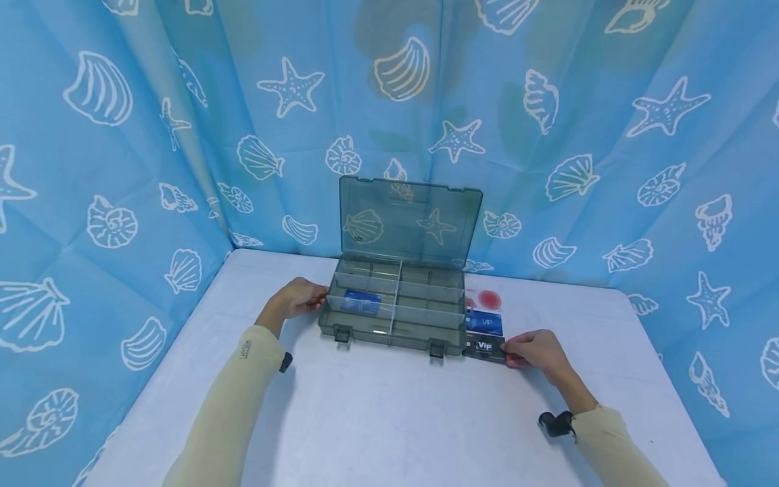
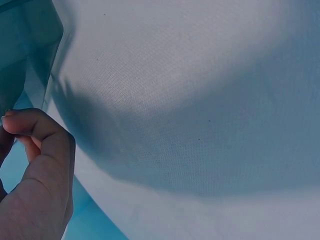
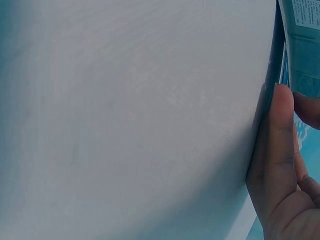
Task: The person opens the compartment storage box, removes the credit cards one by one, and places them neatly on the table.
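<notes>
Staged recording booth rather than a lived-in room, blue curtain (image 1: 548, 101) printed with white shells and starfish hung along the far and left sides, plain white surface (image 1: 377, 419) set against it

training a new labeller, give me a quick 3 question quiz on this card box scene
1. True or false: the lid of the organizer box is shut.
2. Which hand pinches the black VIP card? A left B right
3. What lies inside the box's left middle compartment?

Key: 1 false, the lid stands open. 2 B, the right hand; the left hand holds the box's left side. 3 a blue card.
</notes>
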`<state>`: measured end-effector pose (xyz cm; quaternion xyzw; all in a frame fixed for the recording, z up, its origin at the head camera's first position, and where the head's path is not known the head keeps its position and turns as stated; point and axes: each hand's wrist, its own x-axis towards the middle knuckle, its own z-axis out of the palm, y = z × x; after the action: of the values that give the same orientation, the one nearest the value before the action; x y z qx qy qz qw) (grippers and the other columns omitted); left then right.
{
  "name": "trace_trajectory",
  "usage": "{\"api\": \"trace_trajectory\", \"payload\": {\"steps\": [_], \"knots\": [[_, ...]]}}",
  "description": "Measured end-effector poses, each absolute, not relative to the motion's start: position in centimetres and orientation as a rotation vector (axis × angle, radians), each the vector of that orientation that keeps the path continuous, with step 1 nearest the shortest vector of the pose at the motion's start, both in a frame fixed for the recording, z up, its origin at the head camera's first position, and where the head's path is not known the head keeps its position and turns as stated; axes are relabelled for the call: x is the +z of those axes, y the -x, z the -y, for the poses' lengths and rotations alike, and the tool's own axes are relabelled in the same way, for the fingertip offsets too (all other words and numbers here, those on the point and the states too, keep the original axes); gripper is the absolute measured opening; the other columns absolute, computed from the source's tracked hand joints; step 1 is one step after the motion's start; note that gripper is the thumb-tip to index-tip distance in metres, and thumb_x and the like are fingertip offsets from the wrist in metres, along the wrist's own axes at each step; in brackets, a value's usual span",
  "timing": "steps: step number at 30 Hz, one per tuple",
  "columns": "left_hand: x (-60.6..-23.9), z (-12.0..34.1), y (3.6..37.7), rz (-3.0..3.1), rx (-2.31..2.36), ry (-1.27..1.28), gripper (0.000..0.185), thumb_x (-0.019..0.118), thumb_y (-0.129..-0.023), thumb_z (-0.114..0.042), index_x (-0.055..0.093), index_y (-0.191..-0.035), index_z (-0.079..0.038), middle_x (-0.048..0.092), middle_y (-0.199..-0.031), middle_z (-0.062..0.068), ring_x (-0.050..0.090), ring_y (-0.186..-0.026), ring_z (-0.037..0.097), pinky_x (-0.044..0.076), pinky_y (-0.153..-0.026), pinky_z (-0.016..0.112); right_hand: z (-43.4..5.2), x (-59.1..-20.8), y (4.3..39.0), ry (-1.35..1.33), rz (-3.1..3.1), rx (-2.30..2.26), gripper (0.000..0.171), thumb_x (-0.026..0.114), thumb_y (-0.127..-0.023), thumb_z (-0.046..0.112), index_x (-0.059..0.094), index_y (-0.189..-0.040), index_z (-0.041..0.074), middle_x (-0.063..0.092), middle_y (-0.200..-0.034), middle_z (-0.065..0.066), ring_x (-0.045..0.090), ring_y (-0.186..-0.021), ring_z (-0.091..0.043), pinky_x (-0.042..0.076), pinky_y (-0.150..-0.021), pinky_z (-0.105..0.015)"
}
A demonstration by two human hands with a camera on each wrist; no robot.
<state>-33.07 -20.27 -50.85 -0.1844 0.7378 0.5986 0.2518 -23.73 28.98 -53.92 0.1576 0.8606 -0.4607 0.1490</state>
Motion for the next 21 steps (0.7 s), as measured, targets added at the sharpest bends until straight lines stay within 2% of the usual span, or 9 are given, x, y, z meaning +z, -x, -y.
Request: {"api": "trace_trajectory", "payload": {"steps": [7,11,13,17,21], "knots": [[-50.9,20.3,33.0,-2.009,1.635,0.487,0.027,0.049,-0.102,-0.014,0.056,-0.119,0.006,0.056,-0.093,0.010,0.053,-0.076,0.015,0.049,-0.068,0.024,-29.1,-54.0,23.8,-0.464,-2.506,-1.313,0.036,0.068,-0.091,0.022,0.063,-0.110,-0.009,0.067,-0.085,-0.013,0.068,-0.065,-0.018,0.055,-0.062,-0.023],[-50.8,20.4,33.0,-2.013,1.628,0.493,0.026,0.049,-0.102,-0.014,0.056,-0.118,0.006,0.055,-0.094,0.010,0.053,-0.077,0.015,0.049,-0.069,0.024,-28.9,-53.2,24.5,-0.433,-2.552,-1.307,0.036,0.066,-0.093,0.023,0.063,-0.111,-0.008,0.068,-0.090,-0.014,0.068,-0.069,-0.018,0.056,-0.066,-0.025],[-50.8,20.4,33.0,-2.020,1.624,0.500,0.025,0.050,-0.102,-0.015,0.056,-0.117,0.005,0.055,-0.093,0.010,0.053,-0.077,0.015,0.049,-0.069,0.024,-28.5,-52.6,24.9,-0.395,-2.591,-1.300,0.034,0.066,-0.093,0.023,0.063,-0.111,-0.005,0.067,-0.095,-0.015,0.067,-0.074,-0.020,0.057,-0.070,-0.030],[-51.0,20.3,33.0,-2.028,1.622,0.507,0.024,0.050,-0.102,-0.016,0.056,-0.116,0.004,0.055,-0.094,0.009,0.054,-0.078,0.015,0.050,-0.070,0.025,-27.3,-51.9,25.0,-0.136,-2.697,-1.127,0.035,0.074,-0.087,0.020,0.064,-0.113,0.000,0.065,-0.104,-0.016,0.064,-0.085,-0.025,0.058,-0.073,-0.036],[-51.0,20.4,33.0,-2.016,1.634,0.501,0.024,0.050,-0.102,-0.016,0.056,-0.115,0.004,0.056,-0.094,0.009,0.054,-0.078,0.015,0.050,-0.070,0.024,-26.4,-51.8,24.4,0.270,-2.764,-0.796,0.052,0.086,-0.073,0.016,0.064,-0.119,0.004,0.062,-0.111,-0.012,0.058,-0.090,-0.024,0.057,-0.077,-0.037]]}}
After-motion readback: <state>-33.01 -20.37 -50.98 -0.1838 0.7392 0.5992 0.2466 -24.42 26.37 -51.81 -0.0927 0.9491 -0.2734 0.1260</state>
